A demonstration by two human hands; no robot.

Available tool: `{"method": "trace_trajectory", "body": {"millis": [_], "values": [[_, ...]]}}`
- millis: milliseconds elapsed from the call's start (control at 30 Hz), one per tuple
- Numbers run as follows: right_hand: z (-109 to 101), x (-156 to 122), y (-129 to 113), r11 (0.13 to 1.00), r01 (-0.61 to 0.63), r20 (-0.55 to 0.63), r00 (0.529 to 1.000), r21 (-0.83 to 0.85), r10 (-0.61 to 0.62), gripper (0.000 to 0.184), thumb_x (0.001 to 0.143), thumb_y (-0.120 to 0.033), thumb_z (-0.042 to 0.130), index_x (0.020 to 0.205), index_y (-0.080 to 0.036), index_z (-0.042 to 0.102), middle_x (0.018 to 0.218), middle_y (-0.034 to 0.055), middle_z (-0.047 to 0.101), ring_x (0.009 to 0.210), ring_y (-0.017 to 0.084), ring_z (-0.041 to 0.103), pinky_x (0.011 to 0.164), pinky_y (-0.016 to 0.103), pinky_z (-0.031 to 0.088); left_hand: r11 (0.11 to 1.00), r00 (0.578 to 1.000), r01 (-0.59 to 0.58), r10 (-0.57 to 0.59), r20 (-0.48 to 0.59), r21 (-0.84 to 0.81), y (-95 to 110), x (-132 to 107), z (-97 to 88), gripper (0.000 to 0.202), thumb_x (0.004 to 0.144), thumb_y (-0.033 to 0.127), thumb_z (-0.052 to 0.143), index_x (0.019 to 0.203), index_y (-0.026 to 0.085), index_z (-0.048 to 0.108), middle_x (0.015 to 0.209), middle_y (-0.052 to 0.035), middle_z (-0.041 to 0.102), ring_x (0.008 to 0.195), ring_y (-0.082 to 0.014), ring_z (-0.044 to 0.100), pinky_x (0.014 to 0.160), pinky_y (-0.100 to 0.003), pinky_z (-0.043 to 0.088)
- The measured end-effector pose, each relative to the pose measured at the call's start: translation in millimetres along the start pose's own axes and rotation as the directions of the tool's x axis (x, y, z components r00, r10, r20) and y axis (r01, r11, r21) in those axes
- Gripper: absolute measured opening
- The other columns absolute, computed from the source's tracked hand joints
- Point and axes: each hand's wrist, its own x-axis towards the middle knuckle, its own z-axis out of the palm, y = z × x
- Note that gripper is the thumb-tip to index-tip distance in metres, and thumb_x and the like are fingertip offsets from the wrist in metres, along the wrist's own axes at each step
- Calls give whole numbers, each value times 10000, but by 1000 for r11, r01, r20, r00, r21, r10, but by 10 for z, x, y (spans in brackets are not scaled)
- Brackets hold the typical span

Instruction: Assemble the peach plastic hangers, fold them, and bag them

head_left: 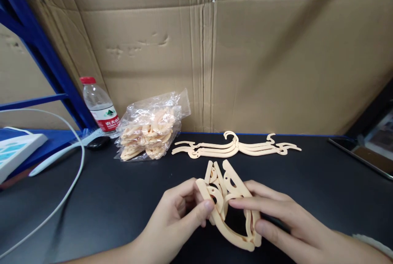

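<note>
A cream plastic folding hanger [231,235] is held between both hands, its arms partly folded into a loop above the black table. My left hand [178,219] pinches its left arm between thumb and fingers. My right hand [285,219] grips the right arm, with the index finger lying across the inner part and the thumb low near the joint. Another folded piece shows just behind, and whether it belongs to the same hanger I cannot tell. Beyond my hands, several unfolded hangers [215,149] lie stacked on the table.
A clear plastic bag [150,129] of folded hangers sits at the back left, beside a red-capped water bottle [100,106] and a black mouse [98,143]. A white cable [80,165] loops across the left. A dark flat device [362,157] rests at the right. Cardboard [147,47] stands behind.
</note>
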Motion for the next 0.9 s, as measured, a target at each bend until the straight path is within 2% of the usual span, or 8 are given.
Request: {"method": "trace_trajectory", "body": {"millis": [200, 333, 433, 500, 567, 667, 767, 900], "values": [[-4, -49, 15, 995, -39, 25, 999, -87, 41, 363, 958, -287, 521, 1310, -362, 567, 1285, 32, 631, 1218, 247, 570, 939, 361, 554, 996, 999, -5, 1, 42, 85, -8, -42, 3, 238, 891, 393, 610, 806, 173, 642, 763, -49, 622, 675, -163, 561, 604, -247, 481], [5, -26, 4, 998, -37, 1, 999, -47, 37, 341, 981, -256, 470, 1288, -358, 576, 1266, 30, 640, 1211, 223, 577, 930, 327, 562, 989, 996, -45, 33, 86, 138, 20, -69, -5, 228, 910, 372, 590, 828, 173, 667, 779, -46, 623, 678, -156, 565, 625, -243, 479], [0, -6, -26, 1000, -20, 1, 1000, -14, 20, 374, 967, -236, 502, 1310, -378, 551, 1275, 21, 634, 1188, 217, 595, 918, 302, 568, 985, 993, -69, 53, 106, 156, 26, -75, 0, 222, 920, 350, 583, 806, 175, 660, 741, -28, 603, 664, -143, 557, 630, -232, 468], [-8, 3, -47, 1000, 0, 35, 999, 27, -1, 417, 950, -221, 530, 1331, -391, 527, 1284, 16, 627, 1168, 218, 609, 894, 286, 578, 989, 992, -62, 46, 116, 136, 20, -75, 13, 210, 923, 351, 576, 811, 182, 635, 746, -23, 598, 676, -143, 555, 642, -234, 468], [-15, 15, -69, 997, 10, 73, 997, 82, -16, 446, 938, -194, 531, 1336, -395, 515, 1270, 15, 632, 1146, 212, 623, 867, 270, 585, 996, 993, -34, 24, 118, 79, 14, -74, 33, 156, 916, 356, 586, 899, 201, 598, 811, -29, 622, 724, -155, 570, 666, -245, 480], [-26, 43, -113, 990, -15, 131, 991, 142, -3, 369, 924, -183, 542, 1240, -370, 585, 1225, 19, 654, 1110, 213, 640, 845, 265, 586, 1000, 990, 25, -25, 138, -3, 19, -70, 65, 195, 916, 383, 576, 1009, 212, 562, 880, -49, 641, 769, -173, 588, 665, -260, 494], [-34, 73, -177, 974, -97, 232, 972, 205, 48, 301, 894, -158, 580, 1135, -334, 623, 1163, 16, 676, 1089, 209, 642, 850, 255, 576, 999, 984, 48, -47, 171, -3, 32, -59, 84, 246, 927, 410, 544, 934, 173, 611, 839, -57, 628, 712, -159, 568, 624, -250, 486], [-54, 120, -239, 950, -180, 303, 948, 254, 99, 349, 899, -164, 595, 1209, -325, 590, 1207, 17, 646, 1099, 184, 627, 966, 272, 510, 999, 986, 47, -49, 160, 19, 36, -50, 84, 272, 911, 415, 569, 879, 151, 627, 768, -33, 604, 645, -132, 539, 602, -237, 473]]}}
